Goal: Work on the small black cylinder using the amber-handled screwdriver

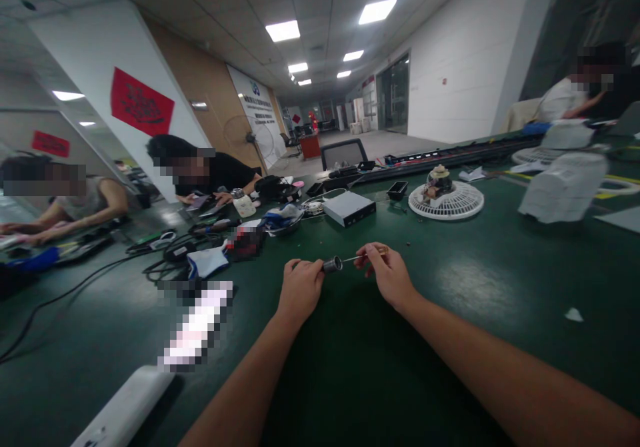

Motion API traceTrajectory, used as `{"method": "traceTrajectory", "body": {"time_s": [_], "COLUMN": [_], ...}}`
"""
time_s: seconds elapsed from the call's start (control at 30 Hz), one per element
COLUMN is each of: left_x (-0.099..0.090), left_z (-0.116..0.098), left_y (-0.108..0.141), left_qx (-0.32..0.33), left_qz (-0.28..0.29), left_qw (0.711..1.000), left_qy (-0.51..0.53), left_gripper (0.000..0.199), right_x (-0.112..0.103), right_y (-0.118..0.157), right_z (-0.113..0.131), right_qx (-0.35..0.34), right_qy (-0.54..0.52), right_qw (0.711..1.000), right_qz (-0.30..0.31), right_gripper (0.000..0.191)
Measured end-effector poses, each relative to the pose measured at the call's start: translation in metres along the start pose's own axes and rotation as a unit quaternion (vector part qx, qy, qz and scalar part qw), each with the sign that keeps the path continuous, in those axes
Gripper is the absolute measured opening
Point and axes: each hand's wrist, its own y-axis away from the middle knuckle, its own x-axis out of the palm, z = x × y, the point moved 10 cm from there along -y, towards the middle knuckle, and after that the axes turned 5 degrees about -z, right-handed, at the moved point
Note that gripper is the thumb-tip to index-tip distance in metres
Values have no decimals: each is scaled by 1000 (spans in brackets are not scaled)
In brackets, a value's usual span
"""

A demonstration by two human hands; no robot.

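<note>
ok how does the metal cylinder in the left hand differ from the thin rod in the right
The metal cylinder is short and wide; the thin rod is long and slender. The cylinder is dark grey, the rod pale with a tan end. Both are held above the green table.

Bright, even light from ceiling panels (377, 11) above bench (500, 367). Pale glare on bench, right of left hand (301, 290) and right hand (387, 275); faint shadows beneath both. Pixelated patches at bench's left. Strong fisheye bending toward frame edges.
</note>
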Motion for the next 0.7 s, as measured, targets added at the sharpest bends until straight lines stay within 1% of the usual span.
{"method": "traceTrajectory", "body": {"time_s": [0.1, 0.3, 0.53, 0.7], "left_x": [-1, 0, 1, -2], "left_z": [2, 0, 2, 0], "left_y": [0, 0, 0, 0], "left_qx": [-4, 2, 0, -1], "left_qz": [-5, -2, -6, -6], "left_qw": [1000, 1000, 1000, 1000], "left_qy": [-1, 6, 10, 9], "left_gripper": [16, 16, 18, 19], "right_x": [1, 6, 1, 0], "right_y": [0, 2, 0, 0], "right_z": [0, 5, -1, -4], "right_qx": [5, 11, 16, 29], "right_qy": [-5, -69, -14, -41], "right_qw": [1000, 997, 1000, 999], "right_qz": [9, 19, 3, 6], "right_gripper": [40, 36, 37, 39]}}
